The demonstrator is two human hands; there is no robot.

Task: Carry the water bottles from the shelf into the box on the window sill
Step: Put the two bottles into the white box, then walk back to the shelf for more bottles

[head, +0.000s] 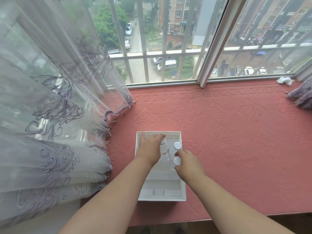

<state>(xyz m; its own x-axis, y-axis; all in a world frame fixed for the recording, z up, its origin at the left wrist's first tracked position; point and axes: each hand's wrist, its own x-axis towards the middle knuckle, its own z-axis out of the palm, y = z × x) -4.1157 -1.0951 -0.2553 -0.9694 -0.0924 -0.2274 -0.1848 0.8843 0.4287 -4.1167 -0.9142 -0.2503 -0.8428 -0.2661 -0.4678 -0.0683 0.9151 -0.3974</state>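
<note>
A white cardboard box (183,191) stands on the red mat of the window sill. Inside it are three clear water bottles with white caps. My left hand (150,149) is inside the box, gripping one bottle (164,147) near its top. My right hand (189,164) holds a second bottle (177,161) at its neck by the box's right wall. A third bottle (177,146) stands upright just beyond it, touched by my right fingertips. The shelf is out of view.
A sheer embroidered curtain (50,124) hangs over the sill to the left of the box. The window frame (211,61) and outer bars rise behind. A crumpled tissue (284,80) and purple fabric (300,97) lie at the far right.
</note>
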